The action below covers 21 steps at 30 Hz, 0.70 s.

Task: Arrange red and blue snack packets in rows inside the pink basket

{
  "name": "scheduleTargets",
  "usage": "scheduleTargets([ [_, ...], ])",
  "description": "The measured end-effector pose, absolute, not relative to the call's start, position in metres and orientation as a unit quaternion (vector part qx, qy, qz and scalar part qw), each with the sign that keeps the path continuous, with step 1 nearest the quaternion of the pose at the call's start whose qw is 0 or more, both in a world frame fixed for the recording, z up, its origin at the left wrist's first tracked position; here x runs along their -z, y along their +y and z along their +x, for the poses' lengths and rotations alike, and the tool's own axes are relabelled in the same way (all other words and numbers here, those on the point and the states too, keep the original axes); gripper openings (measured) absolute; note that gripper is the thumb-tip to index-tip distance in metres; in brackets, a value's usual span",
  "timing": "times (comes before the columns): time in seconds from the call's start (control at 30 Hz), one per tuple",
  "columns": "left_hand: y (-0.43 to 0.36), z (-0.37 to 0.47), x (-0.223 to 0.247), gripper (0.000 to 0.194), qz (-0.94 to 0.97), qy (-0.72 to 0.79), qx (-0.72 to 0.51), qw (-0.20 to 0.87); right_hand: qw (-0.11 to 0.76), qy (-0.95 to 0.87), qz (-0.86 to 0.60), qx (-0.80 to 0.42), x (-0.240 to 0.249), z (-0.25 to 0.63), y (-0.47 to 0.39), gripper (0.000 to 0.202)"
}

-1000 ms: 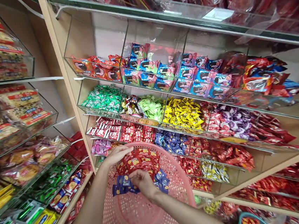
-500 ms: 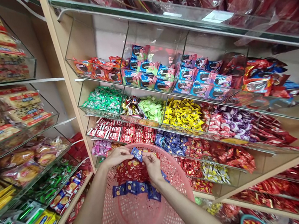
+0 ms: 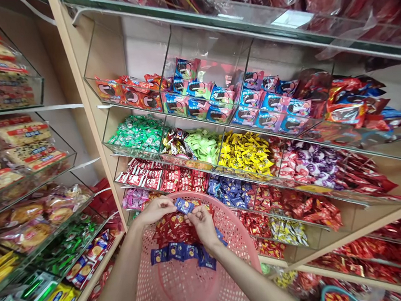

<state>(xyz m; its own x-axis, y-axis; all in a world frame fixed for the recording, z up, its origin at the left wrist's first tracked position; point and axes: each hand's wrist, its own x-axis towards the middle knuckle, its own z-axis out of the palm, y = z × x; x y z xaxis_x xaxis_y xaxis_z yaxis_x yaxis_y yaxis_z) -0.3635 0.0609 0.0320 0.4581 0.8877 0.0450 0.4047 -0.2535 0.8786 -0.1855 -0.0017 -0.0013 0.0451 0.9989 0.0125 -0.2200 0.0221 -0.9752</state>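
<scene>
A small blue candy packet is pinched by both hands over the pink plastic basket. My left hand grips its left end between thumb and fingers. At its lower right edge, my right hand has thumb and fingertips closed on it. Below the hands, red candy packets lie bunched together in the basket. In front of them sits a row of blue candy packets, partly overlapping. My right hand and wrist hide some packets on that side.
Ahead rise glass-fronted shelves with yellow candies, green candies and loose blue packets. Wrapped pastries fill shelves at the left. A wooden upright divides the two units. A teal basket stands low at right.
The blue packet in my hands has turned flatter, and my right fingers have shifted slightly left and down along its edge. The packets in the basket look the same.
</scene>
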Motion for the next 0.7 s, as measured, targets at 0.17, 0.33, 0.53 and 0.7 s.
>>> scheduleTargets([
  [0.17,0.061,-0.365,-0.033,0.029,0.744,0.438,-0.282,0.417,0.554,-0.457,-0.437,-0.541,0.001,-0.177,0.002,0.033],
  [0.33,0.064,-0.365,-0.033,0.029,0.757,0.432,-0.272,0.408,0.534,-0.477,-0.451,-0.532,-0.002,-0.171,0.004,0.036],
  [0.53,0.063,-0.361,-0.038,0.041,0.729,0.454,-0.283,0.428,0.515,-0.495,-0.444,-0.541,-0.003,-0.172,-0.009,0.028],
  [0.7,0.059,-0.359,-0.044,0.047,0.717,0.465,-0.294,0.428,0.394,-0.525,-0.446,-0.608,0.018,-0.188,-0.034,0.021],
])
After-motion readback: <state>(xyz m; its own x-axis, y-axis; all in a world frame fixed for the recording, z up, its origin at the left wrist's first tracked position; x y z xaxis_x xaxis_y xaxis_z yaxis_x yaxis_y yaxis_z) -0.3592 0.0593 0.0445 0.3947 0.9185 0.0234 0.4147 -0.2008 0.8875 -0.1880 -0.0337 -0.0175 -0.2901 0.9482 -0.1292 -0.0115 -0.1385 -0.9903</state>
